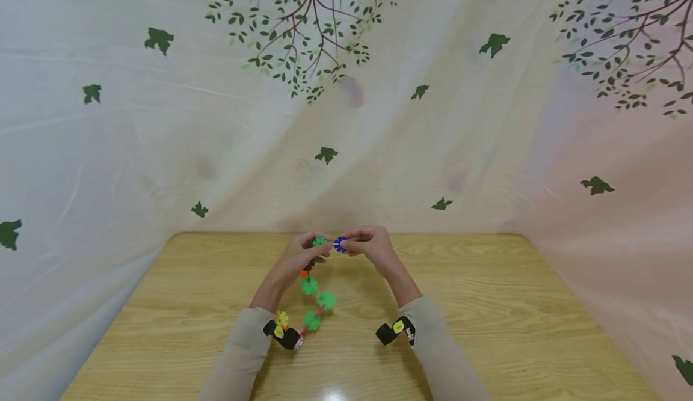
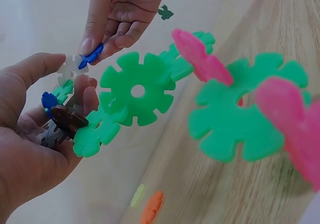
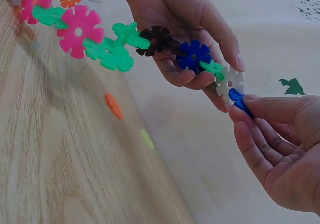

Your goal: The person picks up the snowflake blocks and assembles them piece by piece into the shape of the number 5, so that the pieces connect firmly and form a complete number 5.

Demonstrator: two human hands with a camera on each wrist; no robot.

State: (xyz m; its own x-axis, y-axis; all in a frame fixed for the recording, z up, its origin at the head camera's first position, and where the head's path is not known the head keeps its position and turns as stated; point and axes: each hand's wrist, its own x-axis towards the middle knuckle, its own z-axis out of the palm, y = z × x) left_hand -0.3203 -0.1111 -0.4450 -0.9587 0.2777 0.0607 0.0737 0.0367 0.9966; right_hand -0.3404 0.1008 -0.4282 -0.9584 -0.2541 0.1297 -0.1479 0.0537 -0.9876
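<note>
A chain of notched plastic flower discs (image 3: 80, 31) in pink, green, brown, blue and white runs through my left hand (image 1: 295, 258). The fingers of that hand curl round its far end, near a white disc (image 3: 231, 78). My right hand (image 1: 375, 248) pinches a blue disc (image 3: 240, 101) between thumb and fingers. In the right wrist view the blue disc's edge overlaps the white disc's rim. The chain's other end hangs back toward my left wrist, with pink and green discs (image 2: 240, 108) large in the left wrist view.
A loose orange disc (image 3: 114, 106) and a yellow-green disc (image 3: 147, 139) lie on the wooden table (image 1: 514, 317). Behind the table's far edge hangs a pale cloth (image 1: 260, 166) printed with leaves and branches. Black cameras (image 1: 397, 332) are strapped to both wrists.
</note>
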